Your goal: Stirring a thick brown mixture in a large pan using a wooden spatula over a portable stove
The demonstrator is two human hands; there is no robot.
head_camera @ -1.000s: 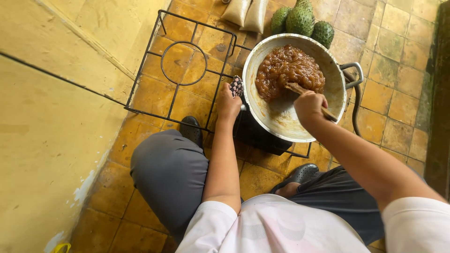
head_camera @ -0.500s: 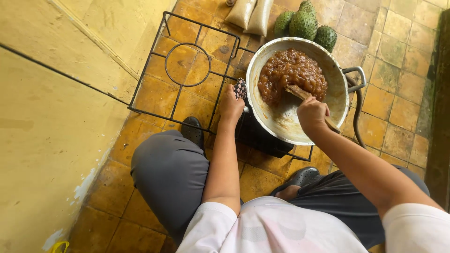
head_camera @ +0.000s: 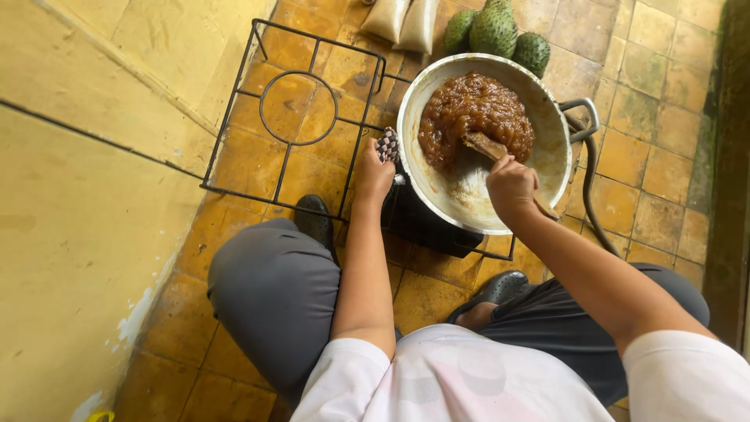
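In pan (head_camera: 562, 168), spoon (head_camera: 486, 145), right hand (head_camera: 512, 186) gripping

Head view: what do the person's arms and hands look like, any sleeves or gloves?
Both hands, left hand and right hand, are bare: no gloves, rings or watch visible. Forearms are uncovered. Short white sleeves of a pale T-shirt end above the elbows.

Two pale, plump sealed bags (head_camera: 404, 22) lie side by side (top edge) beside the green fruits (head_camera: 495, 31).

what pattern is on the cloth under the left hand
A black-and-white check on the cloth, clearest in the head view.
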